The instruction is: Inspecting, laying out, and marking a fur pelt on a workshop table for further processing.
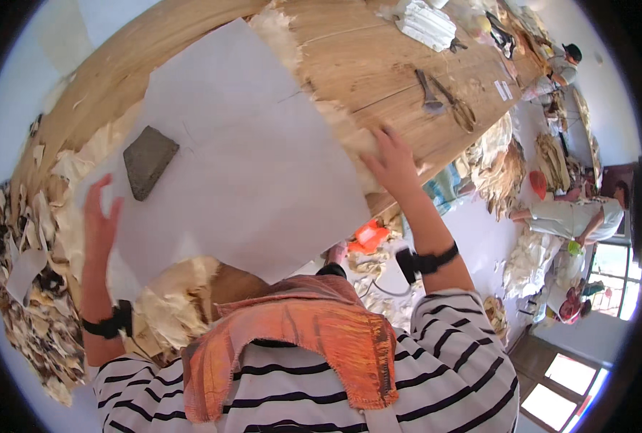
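A large pale grey sheet (241, 151) with angular edges lies over cream furry hides (180, 296) on the wooden table. A flat, dark, angular stone-like piece (149, 160) rests on its left part. My left hand (102, 220) is at the sheet's left edge beside the stone-like piece, thumb and fingers apart, slightly blurred, holding nothing I can see. Just past the sheet's right edge, my right hand (393, 162) is over a pale hide's edge (342, 123), its fingers spread. Whether those fingertips touch the hide, I cannot tell.
Scissors (456, 107) and a dark-bladed tool (429, 94) lie on the wooden table (364, 65) at right. A white bundle (425, 25) sits farther back. Fur scraps (43, 317) are heaped at left. Other people (573, 216) are across the room at right, among more hides.
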Motion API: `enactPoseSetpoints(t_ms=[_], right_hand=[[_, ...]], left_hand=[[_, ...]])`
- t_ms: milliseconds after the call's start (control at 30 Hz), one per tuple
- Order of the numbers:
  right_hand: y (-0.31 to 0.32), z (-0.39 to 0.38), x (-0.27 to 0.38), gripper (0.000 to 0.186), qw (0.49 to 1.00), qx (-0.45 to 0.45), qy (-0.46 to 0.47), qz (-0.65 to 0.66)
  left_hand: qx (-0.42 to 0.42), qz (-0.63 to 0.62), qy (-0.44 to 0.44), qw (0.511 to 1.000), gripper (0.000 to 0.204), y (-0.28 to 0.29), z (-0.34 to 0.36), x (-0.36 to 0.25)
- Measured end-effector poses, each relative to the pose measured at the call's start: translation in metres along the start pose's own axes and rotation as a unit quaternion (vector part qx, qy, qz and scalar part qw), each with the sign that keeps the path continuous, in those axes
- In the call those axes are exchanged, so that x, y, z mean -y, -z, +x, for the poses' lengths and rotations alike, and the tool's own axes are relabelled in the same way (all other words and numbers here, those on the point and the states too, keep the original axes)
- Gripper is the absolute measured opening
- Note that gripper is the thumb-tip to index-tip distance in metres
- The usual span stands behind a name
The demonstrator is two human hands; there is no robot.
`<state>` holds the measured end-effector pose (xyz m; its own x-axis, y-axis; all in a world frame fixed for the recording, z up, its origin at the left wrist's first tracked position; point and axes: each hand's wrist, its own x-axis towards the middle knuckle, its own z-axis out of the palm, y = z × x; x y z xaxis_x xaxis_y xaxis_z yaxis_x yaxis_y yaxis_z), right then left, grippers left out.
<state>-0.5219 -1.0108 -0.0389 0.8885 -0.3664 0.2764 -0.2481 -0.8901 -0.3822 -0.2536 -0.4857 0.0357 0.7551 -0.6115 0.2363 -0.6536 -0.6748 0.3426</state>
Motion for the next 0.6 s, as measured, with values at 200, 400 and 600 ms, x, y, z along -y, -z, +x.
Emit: enactPoseSetpoints(t_ms=[200,400,600], right_hand=[[0.047,-0.023,-0.019,0.041,0.990,0.092,-0.038,0.102],[0.062,0.007,-0.052,0.038,0.929,0.266,-0.046,0.255],[0.162,0.041,-0.037,0.032,0.925,0.279,0.111,0.234]], left_hand=[[0.221,-0.179,-0.107,0.953,0.070,-0.088,-0.018,-0.264],[0.154,-0.026,-0.096,0.983,0.058,-0.138,-0.024,-0.316],[0.142,-0.256,0.087,0.952,0.050,-0.128,-0.016,-0.320]])
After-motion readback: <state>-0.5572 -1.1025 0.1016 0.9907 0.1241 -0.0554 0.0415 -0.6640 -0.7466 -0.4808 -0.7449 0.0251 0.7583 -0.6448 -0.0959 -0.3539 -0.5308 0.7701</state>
